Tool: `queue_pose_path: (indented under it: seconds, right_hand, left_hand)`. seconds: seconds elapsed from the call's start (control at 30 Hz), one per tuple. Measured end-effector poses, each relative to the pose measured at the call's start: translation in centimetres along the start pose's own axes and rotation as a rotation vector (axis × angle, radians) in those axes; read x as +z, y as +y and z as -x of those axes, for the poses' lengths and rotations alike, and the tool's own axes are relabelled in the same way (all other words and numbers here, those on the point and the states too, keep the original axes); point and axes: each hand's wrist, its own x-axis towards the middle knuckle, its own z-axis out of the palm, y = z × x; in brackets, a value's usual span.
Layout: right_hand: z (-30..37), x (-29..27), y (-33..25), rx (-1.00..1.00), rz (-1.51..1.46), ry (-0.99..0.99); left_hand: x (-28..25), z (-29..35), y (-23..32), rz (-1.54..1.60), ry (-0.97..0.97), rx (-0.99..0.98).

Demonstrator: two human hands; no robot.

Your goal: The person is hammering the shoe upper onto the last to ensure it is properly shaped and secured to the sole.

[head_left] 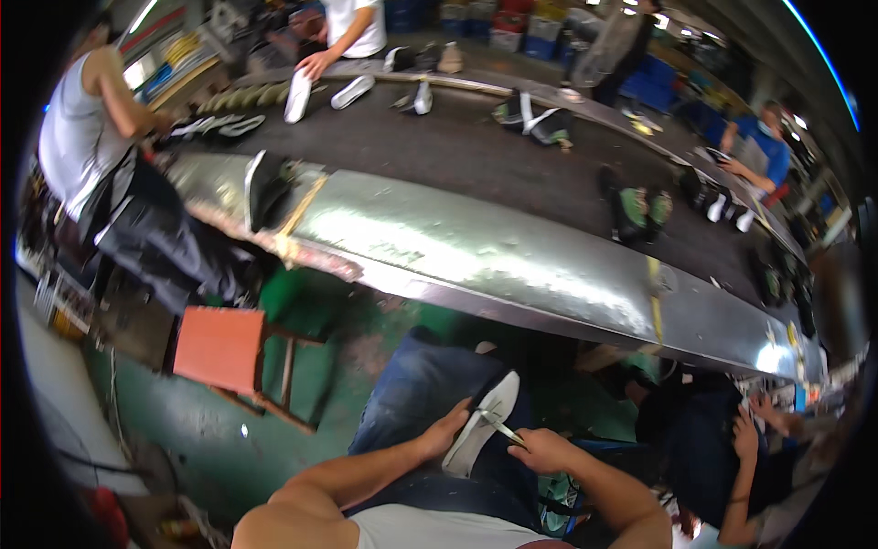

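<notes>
While the view looks down from the wearer's head, the far left shows a person in a sleeveless grey top (78, 128) leaning over a long conveyor belt (439, 156), with an orange wooden stool (219, 348) standing on the green floor (183, 430) below them. The belt is dark and runs from upper left to the right edge, fronted by a shiny metal ledge (476, 247). Several white shoe soles (297, 94) and dark shoes lie scattered along the belt.

Low in the middle, the wearer's two bare forearms come in from the bottom edge, over a lap in blue jeans (412, 384). The left hand (445, 432) is clamped on the lower edge of a white shoe sole (482, 423), which stands tilted, its toe pointing up and to the right, resting over the knees. Just right of it, the right hand (541, 448) has its fingers closed around a thin metal tool (501, 426), whose tip lies across the face of the sole.

Further right, another person's hands (745, 430) show near the lower right edge, well apart from the wearer's own. Above them, at the far side of the belt, a person in a blue top (764, 151) sits bent forward.
</notes>
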Motion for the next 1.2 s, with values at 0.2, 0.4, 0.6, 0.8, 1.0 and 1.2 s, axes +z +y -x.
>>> queue_pose_path:
  seconds: [0.2,0.4,0.6,0.8,1.0,1.2]
  right_hand:
    - [-0.4,7.7,-0.6,0.122,-0.417,0.397]
    - [1.9,2.1,-0.9,0.100,0.086,0.376]
    - [-0.7,-2.2,0.2,0.149,-0.225,0.133]
    - [-2.8,4.8,0.4,0.174,-0.713,0.342]
    - [-2.1,7.7,0.2,0.217,-0.763,0.461]
    - [-1.1,8.0,4.8,0.023,-1.892,-0.194]
  left_hand:
    - [0.7,1.1,4.8,-0.214,-0.073,-0.021]
    - [1.5,0.9,4.5,-0.487,-0.002,-0.017]
    - [1.6,0.1,4.1,-0.538,0.216,0.180]
    - [2.5,0.3,5.4,-0.656,0.219,0.215]
    - [3.2,0.7,6.5,-0.964,0.090,0.342]
    - [4.1,0.5,7.5,-0.987,0.031,0.262]
